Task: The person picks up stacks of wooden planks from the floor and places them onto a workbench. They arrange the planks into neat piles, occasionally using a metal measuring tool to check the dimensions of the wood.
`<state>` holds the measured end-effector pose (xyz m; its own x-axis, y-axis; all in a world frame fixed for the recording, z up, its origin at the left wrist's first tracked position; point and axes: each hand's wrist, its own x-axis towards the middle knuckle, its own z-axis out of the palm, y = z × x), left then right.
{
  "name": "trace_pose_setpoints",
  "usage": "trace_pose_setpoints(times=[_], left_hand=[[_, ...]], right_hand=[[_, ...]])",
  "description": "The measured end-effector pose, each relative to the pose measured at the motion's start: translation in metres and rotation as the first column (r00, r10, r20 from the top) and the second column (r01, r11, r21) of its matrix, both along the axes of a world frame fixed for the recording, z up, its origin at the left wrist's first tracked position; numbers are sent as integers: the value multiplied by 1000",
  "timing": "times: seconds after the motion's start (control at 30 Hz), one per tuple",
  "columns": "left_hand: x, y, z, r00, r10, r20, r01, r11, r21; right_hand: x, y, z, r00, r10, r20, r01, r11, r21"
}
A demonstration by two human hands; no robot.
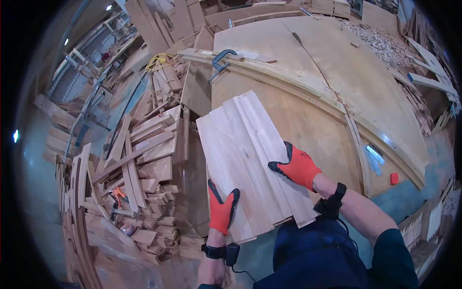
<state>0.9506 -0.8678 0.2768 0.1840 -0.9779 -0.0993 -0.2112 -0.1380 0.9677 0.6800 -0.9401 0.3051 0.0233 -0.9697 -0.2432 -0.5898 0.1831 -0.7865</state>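
1. Counter (269, 41): broad, sheet-topped work surface ahead of me, with a dark seam running across its upper part.
2. Scrap pile (144, 164): mixed wooden offcuts, heaped to the left of the counter at many angles.
3. Wooden rail (288, 81): long and pale, laid diagonally across the counter from upper left to lower right, beyond my workpiece.
4. Pale wooden boards (250, 159): my workpiece, positioned centrally in front of me. The boards lie side by side lengthwise, tilted to the left at the far end. The near ends are uneven and project past the counter's near edge. I cannot tell whether the far end rests on the counter.
5. Right hand (298, 166): gloved in orange and black, partly open, gripping the boards at their right edge. My thumb lies across the top face.
6. Left hand (222, 209): gloved likewise, partly open, gripping the left edge near the close end. My thumb is on top; the fingertips are hidden from me.
7. C-clamp (219, 61): blue, fitted over the rail near its left end.
8. Yellow cord (160, 61): bundled on top of the scrap pile's far part.
9. Hammer (126, 212): lying on the scrap pile, handle pointing right.
10. Red block (394, 178): small, on the counter's right side.
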Motion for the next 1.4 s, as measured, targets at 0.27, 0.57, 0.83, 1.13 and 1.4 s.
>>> trace_pose_setpoints(times=[0.27,0.57,0.83,1.13,1.4], left_hand=[[10,3,-23,998,-38,-45,36,999,-35],[-42,71,35,720,-201,665,420,888,-186],[-131,75,41,150,-382,912,611,761,218],[-155,83,22,64,-259,964,550,815,183],[-164,76,19,41,-370,928,464,830,311]], right_hand=[[-32,30,8,995,96,3,-96,993,72],[-155,135,-6,973,-12,231,-17,992,122],[-228,257,-103,922,-166,351,112,980,167],[-255,425,-299,842,-514,164,379,781,497],[-186,572,-516,803,-595,16,454,631,629]])
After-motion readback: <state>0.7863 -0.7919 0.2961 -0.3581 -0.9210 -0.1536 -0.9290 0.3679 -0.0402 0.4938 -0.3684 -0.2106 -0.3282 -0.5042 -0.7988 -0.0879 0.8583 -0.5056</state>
